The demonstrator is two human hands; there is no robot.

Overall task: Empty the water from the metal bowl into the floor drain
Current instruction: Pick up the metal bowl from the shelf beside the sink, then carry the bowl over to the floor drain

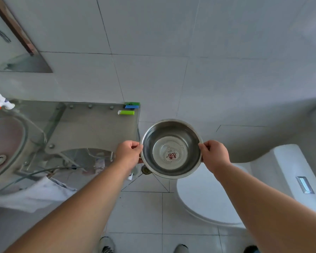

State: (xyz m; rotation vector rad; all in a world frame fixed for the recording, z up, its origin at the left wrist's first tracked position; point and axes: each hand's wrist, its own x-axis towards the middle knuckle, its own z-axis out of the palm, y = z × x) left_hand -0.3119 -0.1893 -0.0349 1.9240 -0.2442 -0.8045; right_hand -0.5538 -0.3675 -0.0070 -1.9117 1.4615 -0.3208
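I hold a round metal bowl (pixel 171 141) level in mid-air, roughly at the middle of the view. A red mark shows on its bottom, and a little clear water seems to lie in it. My left hand (pixel 129 152) grips the left rim and my right hand (pixel 214 154) grips the right rim. The floor drain (pixel 146 170), a small round metal grate in the tiled floor, peeks out just below the bowl's lower left edge, partly hidden by the bowl.
A glass counter (pixel 91 128) with a basin (pixel 5 143) stands at the left; green and blue lighters (pixel 129 108) lie at its far right corner. A white toilet (pixel 217 194) sits to the right. A white cloth (pixel 35 194) hangs low left. My shoes (pixel 107 244) show at the bottom.
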